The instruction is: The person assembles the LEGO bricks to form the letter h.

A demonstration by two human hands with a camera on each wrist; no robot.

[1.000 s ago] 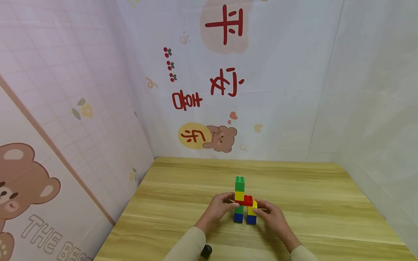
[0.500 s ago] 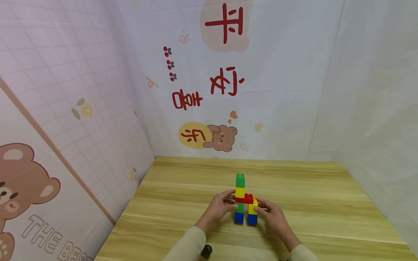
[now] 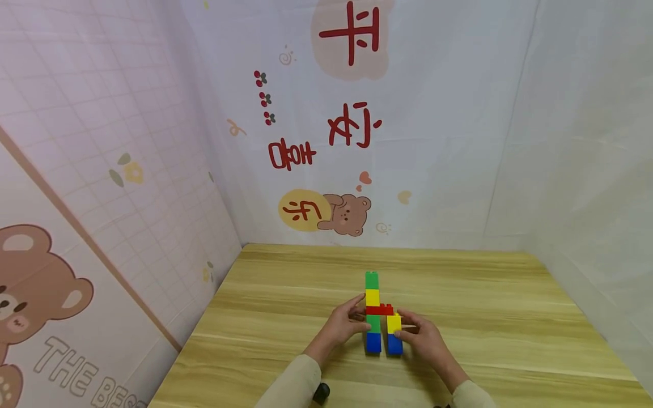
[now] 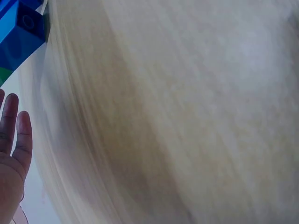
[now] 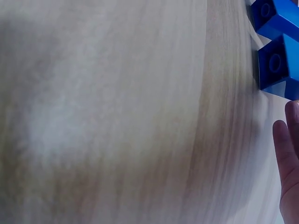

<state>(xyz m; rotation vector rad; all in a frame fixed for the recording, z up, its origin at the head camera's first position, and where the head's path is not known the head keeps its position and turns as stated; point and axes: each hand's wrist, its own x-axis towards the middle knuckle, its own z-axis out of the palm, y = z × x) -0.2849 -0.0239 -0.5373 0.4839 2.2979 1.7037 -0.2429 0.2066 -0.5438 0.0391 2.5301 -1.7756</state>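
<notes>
A structure of toy building bricks is held up between my two hands, with hollow brick undersides showing in both wrist views. Its left column stacks a blue brick [image 3: 374, 343], green, red, yellow and a green top brick [image 3: 372, 280]. A long red brick [image 3: 380, 310] reaches right, over a short column made of a yellow brick [image 3: 394, 324] on a blue brick [image 5: 275, 63]. My left hand [image 3: 339, 324] pinches the left column near the lower green brick [image 3: 374, 324], thumb in front. My right hand [image 3: 427, 339] pinches the short column, its thumb at the yellow brick.
The wooden table [image 3: 285, 283] lies under the hands and meets a white printed cloth wall [image 3: 433, 187] at the back. More printed cloth [image 3: 153, 226] stands at the left. A small dark round object [image 3: 321, 392] shows beside the left sleeve.
The brick structure has tilted, so its top studs now show edge-on and its front faces show more. Both hands keep hold, with their positions nearly the same.
</notes>
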